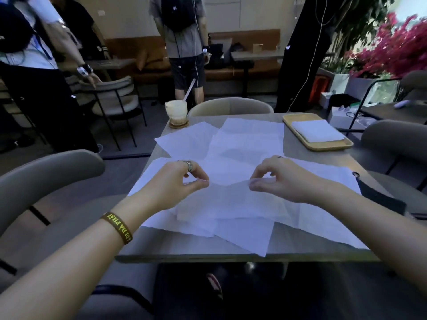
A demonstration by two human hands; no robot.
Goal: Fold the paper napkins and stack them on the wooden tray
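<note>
Several white paper napkins (247, 139) lie unfolded and overlapping across the table. My left hand (182, 181) and my right hand (277, 179) each pinch a far corner of one napkin (231, 199) between thumb and fingertips, lifting its edge a little above the pile. At the table's far right stands the wooden tray (323, 147) with a folded white napkin stack (316, 130) lying on it.
An iced drink (176, 112) with a straw stands on a coaster at the far left corner. A black face mask (379, 199) lies at the right edge. Grey chairs surround the table (184, 248); people stand behind it.
</note>
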